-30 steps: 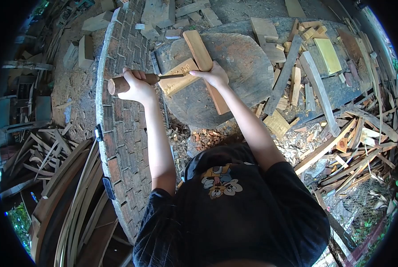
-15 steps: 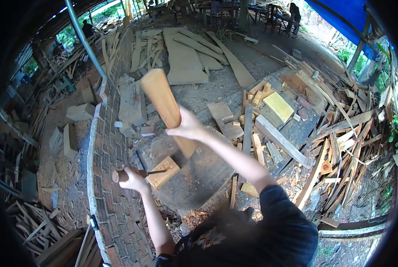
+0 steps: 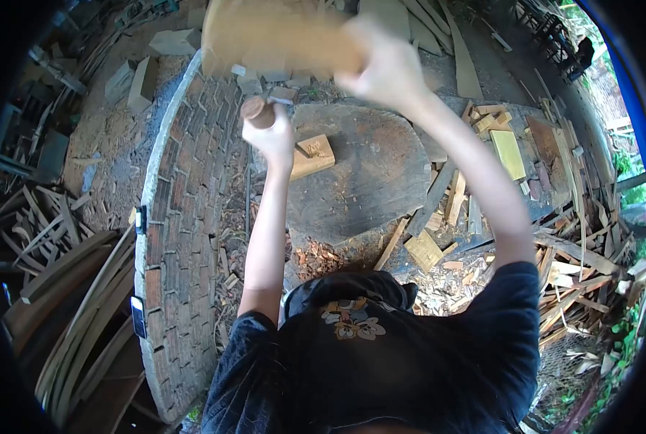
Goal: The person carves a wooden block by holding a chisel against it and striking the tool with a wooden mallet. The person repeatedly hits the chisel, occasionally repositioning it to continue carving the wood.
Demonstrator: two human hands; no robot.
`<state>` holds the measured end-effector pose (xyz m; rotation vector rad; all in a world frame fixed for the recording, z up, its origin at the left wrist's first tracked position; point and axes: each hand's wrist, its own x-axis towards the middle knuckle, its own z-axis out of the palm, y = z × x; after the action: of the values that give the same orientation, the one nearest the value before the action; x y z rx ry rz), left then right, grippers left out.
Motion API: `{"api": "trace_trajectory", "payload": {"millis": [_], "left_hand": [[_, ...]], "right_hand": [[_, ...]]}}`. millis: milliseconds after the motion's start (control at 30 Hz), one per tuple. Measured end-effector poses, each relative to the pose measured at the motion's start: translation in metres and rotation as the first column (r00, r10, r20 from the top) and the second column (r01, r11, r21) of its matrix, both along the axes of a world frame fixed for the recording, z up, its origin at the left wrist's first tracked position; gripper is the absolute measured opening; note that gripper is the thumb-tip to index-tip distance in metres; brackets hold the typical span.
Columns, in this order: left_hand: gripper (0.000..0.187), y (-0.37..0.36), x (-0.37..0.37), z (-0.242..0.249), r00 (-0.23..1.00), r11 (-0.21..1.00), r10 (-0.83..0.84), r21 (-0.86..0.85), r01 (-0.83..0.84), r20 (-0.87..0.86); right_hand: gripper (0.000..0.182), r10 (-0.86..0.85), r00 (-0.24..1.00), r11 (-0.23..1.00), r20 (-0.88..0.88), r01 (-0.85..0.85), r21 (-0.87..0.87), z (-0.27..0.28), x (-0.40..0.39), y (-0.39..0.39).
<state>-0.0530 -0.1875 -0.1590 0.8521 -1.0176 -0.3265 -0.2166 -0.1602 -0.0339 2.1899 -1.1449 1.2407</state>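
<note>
My left hand (image 3: 271, 137) is wrapped round the round wooden handle (image 3: 258, 112) of a chisel. The chisel's dark blade (image 3: 302, 150) slants down to a carved, chipped patch on a light wooden block (image 3: 315, 160). That block lies on the left part of a large round wooden stump (image 3: 366, 173). Raised above the stump's far side, my right hand (image 3: 388, 65) grips a thick wooden mallet (image 3: 279, 36), which is blurred by motion and points left.
A low brick wall (image 3: 185, 239) runs along the left, with a phone (image 3: 139, 317) on its edge. Wood offcuts (image 3: 424, 249) and a yellow block (image 3: 507, 154) lie to the right. Long curved boards (image 3: 91, 318) are piled at the lower left.
The view has tilted down and shifted. The mallet in my right hand has swung from a steep slant to nearly level, pointing left. My left hand still holds the chisel at the block.
</note>
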Motion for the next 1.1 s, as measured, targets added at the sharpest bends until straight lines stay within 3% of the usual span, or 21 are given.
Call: {"api": "trace_trajectory", "payload": {"millis": [33, 100, 200, 267, 333, 367, 400, 533, 600, 633, 667, 700, 733, 767, 800, 900, 933, 1000, 1033, 1067, 1100], "left_hand": [[0.007, -0.003, -0.003, 0.001, 1.000, 0.999, 0.023, -0.021, -0.024, -0.020], [0.007, -0.001, 0.001, -0.005, 1.000, 0.999, 0.029, 0.018, -0.029, -0.010], [0.007, -0.002, 0.005, -0.007, 0.998, 0.998, 0.056, 0.043, -0.056, -0.002], [0.007, 0.000, 0.003, -0.005, 0.998, 0.997, 0.067, 0.033, -0.067, 0.002], [0.006, 0.002, 0.001, -0.002, 0.998, 0.999, 0.010, 0.044, -0.008, -0.062], [0.006, 0.004, 0.001, -0.002, 0.998, 0.999, 0.013, 0.039, -0.010, -0.059], [0.004, 0.006, 0.002, -0.003, 0.996, 0.996, -0.058, 0.058, 0.062, -0.067], [0.005, 0.004, 0.006, -0.004, 0.998, 1.000, 0.024, 0.007, -0.024, -0.049], [0.005, 0.003, 0.007, -0.004, 0.999, 0.999, 0.042, 0.000, -0.042, -0.009], [0.005, 0.003, 0.005, -0.002, 0.998, 0.998, 0.053, 0.021, -0.053, -0.014], [0.006, 0.004, 0.003, -0.001, 0.997, 0.997, 0.067, 0.040, -0.066, -0.023], [0.008, 0.008, 0.006, -0.002, 0.999, 0.985, -0.035, 0.169, 0.038, -0.022], [0.008, 0.005, 0.003, -0.003, 0.999, 0.985, -0.038, 0.170, 0.040, -0.018], [0.007, -0.001, -0.001, -0.002, 0.999, 0.999, 0.005, 0.036, -0.003, -0.035], [0.010, -0.003, -0.003, -0.002, 0.998, 0.994, 0.041, -0.097, -0.047, -0.056], [0.012, 0.000, 0.005, -0.007, 0.999, 1.000, 0.009, 0.030, -0.008, -0.046], [0.012, 0.001, 0.004, -0.005, 0.998, 1.000, 0.014, 0.029, -0.012, -0.054], [0.012, 0.001, 0.005, -0.003, 0.999, 0.999, 0.041, 0.007, -0.041, -0.009], [0.012, 0.001, 0.004, -0.004, 0.999, 0.999, 0.040, 0.015, -0.040, -0.010], [0.012, 0.001, 0.002, -0.004, 0.999, 0.999, 0.039, 0.029, -0.039, -0.006], [0.012, 0.000, 0.000, -0.004, 0.999, 0.998, 0.039, 0.040, -0.039, -0.001]], "right_hand": [[0.043, 0.008, 1.000, 1.000, 0.002, -0.008, 0.010, -0.001, 0.000, -0.002], [0.046, -0.198, 0.864, 0.970, -0.463, 0.104, -0.220, 0.007, -0.006, -0.013], [0.026, -0.092, 0.978, 0.987, 0.188, 0.115, -0.115, 0.073, 0.012, 0.014], [0.026, 0.300, 0.569, 0.933, 0.766, -0.343, -0.111, 0.080, 0.013, 0.012], [0.028, 0.185, 0.709, 0.968, 0.681, -0.249, -0.004, 0.032, 0.005, -0.003], [0.027, 0.124, 0.957, 0.992, 0.262, -0.117, -0.042, 0.012, 0.007, -0.001], [0.025, -0.015, 0.978, 0.990, -0.206, -0.015, -0.139, 0.002, 0.011, 0.002], [0.049, -0.345, 0.779, 0.926, -0.524, 0.192, -0.325, 0.026, -0.005, 0.002], [0.025, -0.158, 0.981, 0.964, 0.112, 0.177, -0.196, 0.067, 0.008, 0.020], [0.027, 0.101, 0.860, 0.990, 0.500, -0.034, -0.140, 0.066, 0.004, 0.016], [0.028, 0.288, 0.532, 0.952, 0.796, -0.248, -0.179, 0.065, 0.000, 0.012], [0.032, 0.291, 0.342, 0.915, 0.894, -0.373, -0.155, 0.054, 0.007, 0.014], [0.056, 0.083, 0.849, 0.975, 0.522, -0.179, 0.135, 0.014, -0.027, -0.011], [0.053, 0.040, 0.999, 0.998, 0.032, -0.042, 0.052, -0.007, -0.016, -0.007], [0.050, -0.076, 0.887, 0.995, -0.455, 0.042, -0.086, -0.016, -0.005, -0.002], [0.044, -0.238, 0.878, 0.960, -0.415, 0.149, -0.236, -0.005, -0.012, -0.014], [0.042, -0.324, 0.889, 0.943, -0.323, 0.274, -0.190, 0.010, -0.010, -0.011], [0.033, -0.033, 0.953, 0.922, 0.300, 0.145, -0.358, 0.037, -0.003, -0.012], [0.030, 0.253, 0.562, 0.954, 0.787, -0.280, -0.107, 0.043, -0.003, 0.005], [0.031, 0.594, 0.167, 0.646, 0.787, -0.682, -0.343, 0.028, -0.006, 0.008], [0.038, 0.462, 0.378, 0.805, 0.803, -0.558, -0.201, 0.010, -0.007, -0.002]]}}
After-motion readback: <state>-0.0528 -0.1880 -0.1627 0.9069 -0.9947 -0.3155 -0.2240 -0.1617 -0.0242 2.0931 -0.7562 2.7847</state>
